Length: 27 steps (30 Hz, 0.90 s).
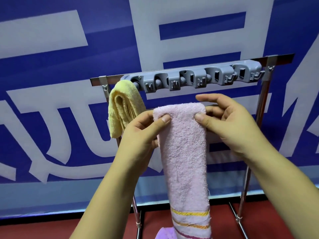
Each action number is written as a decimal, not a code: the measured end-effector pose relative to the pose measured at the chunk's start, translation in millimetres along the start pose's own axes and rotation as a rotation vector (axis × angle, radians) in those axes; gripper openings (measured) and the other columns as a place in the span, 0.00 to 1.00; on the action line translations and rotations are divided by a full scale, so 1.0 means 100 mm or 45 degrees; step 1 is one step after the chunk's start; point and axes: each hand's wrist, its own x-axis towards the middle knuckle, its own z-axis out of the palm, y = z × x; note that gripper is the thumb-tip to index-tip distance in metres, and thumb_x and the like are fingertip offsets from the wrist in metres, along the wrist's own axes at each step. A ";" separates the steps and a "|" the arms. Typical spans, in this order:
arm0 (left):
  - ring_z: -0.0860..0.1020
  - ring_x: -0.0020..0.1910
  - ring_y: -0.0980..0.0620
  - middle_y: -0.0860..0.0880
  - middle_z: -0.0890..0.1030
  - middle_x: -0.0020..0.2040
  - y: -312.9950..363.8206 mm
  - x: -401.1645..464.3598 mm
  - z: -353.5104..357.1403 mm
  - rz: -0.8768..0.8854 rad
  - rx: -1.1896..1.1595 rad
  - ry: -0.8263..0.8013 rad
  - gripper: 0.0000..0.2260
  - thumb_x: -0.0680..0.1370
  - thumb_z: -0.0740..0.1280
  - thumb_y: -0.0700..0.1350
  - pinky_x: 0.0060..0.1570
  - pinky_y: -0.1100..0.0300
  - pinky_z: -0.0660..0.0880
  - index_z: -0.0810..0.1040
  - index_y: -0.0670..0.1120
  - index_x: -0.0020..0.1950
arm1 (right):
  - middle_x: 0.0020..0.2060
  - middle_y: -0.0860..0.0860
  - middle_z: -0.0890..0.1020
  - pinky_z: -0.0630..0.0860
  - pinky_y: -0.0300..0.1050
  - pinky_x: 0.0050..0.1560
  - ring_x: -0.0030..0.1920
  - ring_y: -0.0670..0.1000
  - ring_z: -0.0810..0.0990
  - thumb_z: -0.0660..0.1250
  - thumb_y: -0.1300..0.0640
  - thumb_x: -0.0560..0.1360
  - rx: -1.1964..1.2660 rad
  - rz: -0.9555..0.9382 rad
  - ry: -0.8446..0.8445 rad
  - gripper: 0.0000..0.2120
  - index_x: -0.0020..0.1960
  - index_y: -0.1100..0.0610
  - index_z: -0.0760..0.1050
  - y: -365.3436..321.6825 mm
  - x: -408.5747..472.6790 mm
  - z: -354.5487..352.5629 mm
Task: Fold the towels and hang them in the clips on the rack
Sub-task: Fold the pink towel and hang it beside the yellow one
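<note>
My fingers pinch one folded pink towel (183, 144) with left hand (139, 135) and right hand (231, 123), near the rack (264, 94); one yellow towel (120, 107) hangs left in the clip strip (193, 76). Pink towel's bottom is cut off.

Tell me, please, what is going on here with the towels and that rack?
A person is hanging folded towels on a metal rack fitted with a grey clip strip. A yellow towel already hangs from the leftmost clip. The left hand and right hand both pinch the folded top edge of a pink towel, holding it just below the strip, not yet in a clip. Its striped lower end hangs down towards the red floor.
</note>
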 end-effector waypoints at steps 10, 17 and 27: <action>0.82 0.48 0.47 0.44 0.84 0.48 0.03 0.08 -0.03 -0.007 0.115 -0.052 0.12 0.71 0.72 0.42 0.47 0.55 0.79 0.81 0.41 0.53 | 0.45 0.41 0.80 0.71 0.28 0.46 0.45 0.35 0.77 0.71 0.47 0.69 -0.953 -0.092 -0.502 0.20 0.59 0.39 0.72 -0.32 0.27 0.02; 0.78 0.39 0.48 0.46 0.83 0.42 0.19 0.30 -0.16 0.033 0.180 -0.006 0.09 0.73 0.70 0.43 0.41 0.57 0.72 0.81 0.43 0.52 | 0.38 0.50 0.79 0.75 0.39 0.36 0.38 0.47 0.78 0.68 0.58 0.73 -0.821 0.309 -0.739 0.02 0.44 0.56 0.76 -0.56 0.74 0.25; 0.79 0.45 0.63 0.59 0.81 0.47 0.38 0.50 -0.21 0.264 0.596 0.574 0.07 0.75 0.68 0.49 0.45 0.62 0.76 0.77 0.55 0.53 | 0.31 0.54 0.76 0.77 0.39 0.31 0.25 0.48 0.76 0.67 0.61 0.72 -0.533 0.602 -0.336 0.03 0.41 0.59 0.73 -0.79 1.35 0.60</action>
